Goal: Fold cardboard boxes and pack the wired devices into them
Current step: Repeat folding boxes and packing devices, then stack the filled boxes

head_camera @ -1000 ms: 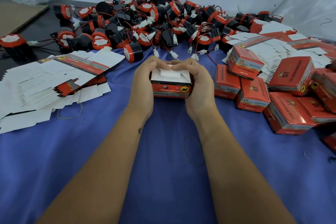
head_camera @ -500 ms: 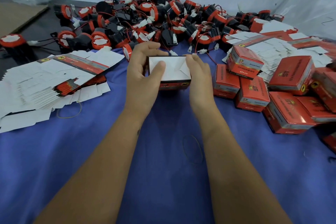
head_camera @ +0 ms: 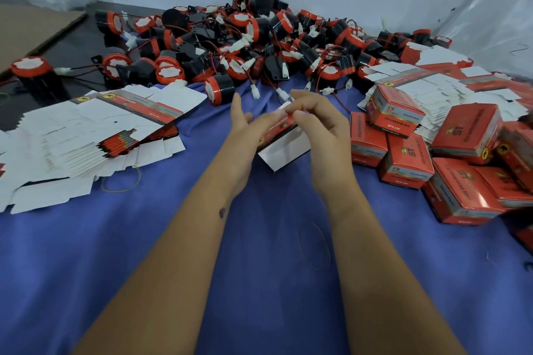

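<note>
Red-and-white cardboard box (head_camera: 284,141) tilted mid-frame above blue cloth, white face toward camera; black-red wired devices (head_camera: 230,46) heaped at 12 o'clock; flat box blanks (head_camera: 86,135) at 9; folded boxes (head_camera: 450,153) at 3.

Two bare forearms show from the lower edge of the frame up to the hands, and neither carries a sleeve, cuff or glove. The wrists wear no watch, band or bracelet. On the inner side of the left forearm, just below the wrist, sits a small dark mark (head_camera: 222,212), roughly oval and smudged at its edges; whether it is a tattoo or a stain cannot be told. The left hand (head_camera: 242,135) and the right hand (head_camera: 323,130) show no rings on the fingers that can be seen. The fingernails are short and look unpainted, though motion blur softens them.
</note>
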`<state>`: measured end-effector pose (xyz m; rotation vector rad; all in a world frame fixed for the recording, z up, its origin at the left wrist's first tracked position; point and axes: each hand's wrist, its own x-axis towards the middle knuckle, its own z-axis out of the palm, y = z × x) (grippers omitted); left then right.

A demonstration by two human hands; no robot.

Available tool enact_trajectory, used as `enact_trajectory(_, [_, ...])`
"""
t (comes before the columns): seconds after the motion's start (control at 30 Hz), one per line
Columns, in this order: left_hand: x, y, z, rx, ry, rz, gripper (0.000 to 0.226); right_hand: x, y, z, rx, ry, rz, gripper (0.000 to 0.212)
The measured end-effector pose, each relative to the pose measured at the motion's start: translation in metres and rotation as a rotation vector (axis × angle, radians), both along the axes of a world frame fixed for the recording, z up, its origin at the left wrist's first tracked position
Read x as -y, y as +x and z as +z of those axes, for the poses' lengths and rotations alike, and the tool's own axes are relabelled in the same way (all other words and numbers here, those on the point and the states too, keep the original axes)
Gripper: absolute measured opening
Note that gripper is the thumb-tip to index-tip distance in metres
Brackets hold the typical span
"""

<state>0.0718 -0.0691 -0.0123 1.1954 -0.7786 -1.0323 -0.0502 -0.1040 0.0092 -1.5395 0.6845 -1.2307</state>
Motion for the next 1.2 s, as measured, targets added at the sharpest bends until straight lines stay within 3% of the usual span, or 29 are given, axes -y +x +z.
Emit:
enact_trajectory(0.17, [0.0, 0.0, -0.001, -0.241, -0.074, 0.014, 0.108, -0.005, 0.015, 0.006, 0.09, -0.15, -0.31, 0.017])
enact_trajectory(0.27, [-0.001, 0.003, 0.001, -0.261, -0.056, -0.116, 0.048, -0.003, 0.02, 0.005, -0.014, -0.207, -0.206, 0.019])
enact_trajectory(0.33, [0.002, 0.004, 0.002, -0.292, -0.126, 0.091, 0.036, -0.004, 0.024, 0.0, -0.011, -0.113, -0.079, 0.038])
enact_trajectory(0.43, [0.003, 0.017, 0.006, -0.302, -0.248, 0.586, 0.039, 0.009, 0.036, -0.002, -0.039, 0.043, -0.117, 0.054])
enact_trajectory(0.53, [0.001, 0.032, 0.004, -0.281, -0.276, 0.904, 0.049, 0.032, 0.062, 0.001, -0.462, -0.095, -0.082, 0.057])
enact_trajectory(0.67, [0.001, 0.032, 0.005, -0.241, -0.337, 0.967, 0.047, 0.049, 0.109, 0.006, -0.806, -0.446, 0.085, 0.071])
enact_trajectory(0.8, [0.003, 0.032, 0.001, -0.231, -0.345, 0.962, 0.048, 0.064, 0.138, 0.006, -1.095, -0.513, 0.206, 0.076])
enact_trajectory(0.87, [0.004, 0.032, 0.0, -0.284, -0.336, 0.95, 0.049, 0.067, 0.138, 0.0, -1.221, -0.572, 0.099, 0.076])
enact_trajectory(0.97, [0.004, 0.03, 0.001, -0.283, -0.32, 0.935, 0.05, 0.065, 0.127, -0.006, -1.236, -0.633, -0.109, 0.077])
enact_trajectory(1.2, [0.006, 0.024, -0.001, -0.147, -0.317, 0.884, 0.062, 0.051, 0.092, -0.019, -0.884, -0.502, -0.263, 0.049])
